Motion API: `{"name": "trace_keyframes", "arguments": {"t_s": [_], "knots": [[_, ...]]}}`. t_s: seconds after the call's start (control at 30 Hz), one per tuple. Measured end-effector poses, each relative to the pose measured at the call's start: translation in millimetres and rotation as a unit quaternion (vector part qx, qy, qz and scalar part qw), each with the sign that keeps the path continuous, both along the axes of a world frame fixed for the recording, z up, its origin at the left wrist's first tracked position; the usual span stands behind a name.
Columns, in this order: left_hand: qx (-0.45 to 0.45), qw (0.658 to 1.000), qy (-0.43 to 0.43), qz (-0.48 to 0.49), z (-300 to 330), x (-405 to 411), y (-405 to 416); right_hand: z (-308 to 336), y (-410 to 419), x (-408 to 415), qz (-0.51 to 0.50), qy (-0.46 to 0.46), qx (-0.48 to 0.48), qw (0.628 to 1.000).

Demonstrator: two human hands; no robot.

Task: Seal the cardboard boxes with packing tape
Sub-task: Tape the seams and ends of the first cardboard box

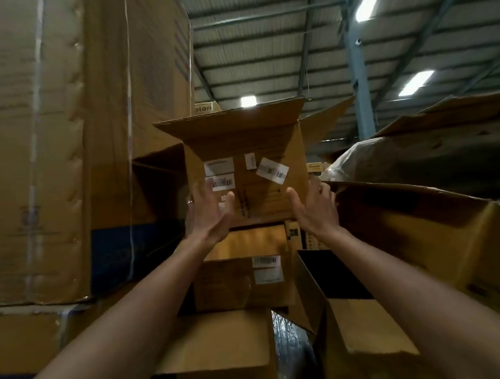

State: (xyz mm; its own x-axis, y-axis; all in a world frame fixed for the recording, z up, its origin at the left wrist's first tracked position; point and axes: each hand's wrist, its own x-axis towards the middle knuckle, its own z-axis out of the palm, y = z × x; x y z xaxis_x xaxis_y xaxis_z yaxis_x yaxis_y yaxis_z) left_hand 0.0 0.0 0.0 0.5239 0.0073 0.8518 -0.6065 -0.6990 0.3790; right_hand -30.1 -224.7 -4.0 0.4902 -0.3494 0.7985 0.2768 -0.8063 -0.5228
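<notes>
A brown cardboard box [260, 194] with white barcode labels is raised at head height in the middle of the view, its top flaps [234, 124] spread open. My left hand [208, 214] lies against its left lower side with straight fingers and a ring on one finger. My right hand [315, 208] meets the box's right lower edge, thumb on the front face and fingers around the side. No tape or tape dispenser is visible.
A tall stack of large cartons [69, 140] fills the left. Below the raised box sit a labelled carton [241, 284] and another closed one [215, 351]. An open box [361, 327] stands at lower right, with crumpled cardboard [416, 219] and plastic sheeting [385, 160] beyond.
</notes>
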Motion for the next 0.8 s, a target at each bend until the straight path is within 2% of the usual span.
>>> {"name": "trace_keyframes", "arguments": {"t_s": [0.13,0.27,0.43,0.57,0.63,0.73,0.8], "knots": [[-0.141,0.986,0.088,-0.02,18,54,4,15,-14,41,0.083,0.06,0.11,0.989],[-0.224,0.96,0.146,-0.085,30,90,16,23,-25,63,0.134,0.064,0.146,0.978],[-0.299,0.901,0.23,-0.212,31,100,26,30,-36,68,0.202,0.09,0.192,0.956],[-0.325,0.888,0.223,-0.239,28,111,39,27,-41,47,0.244,0.095,0.201,0.944],[-0.315,0.888,0.206,-0.265,27,76,35,26,-48,30,0.286,0.079,0.228,0.927],[-0.315,0.855,0.166,-0.377,25,25,26,24,-60,1,0.354,0.094,0.232,0.901],[-0.339,0.833,0.158,-0.408,23,-1,26,25,-47,-42,0.363,0.095,0.256,0.891]]}}
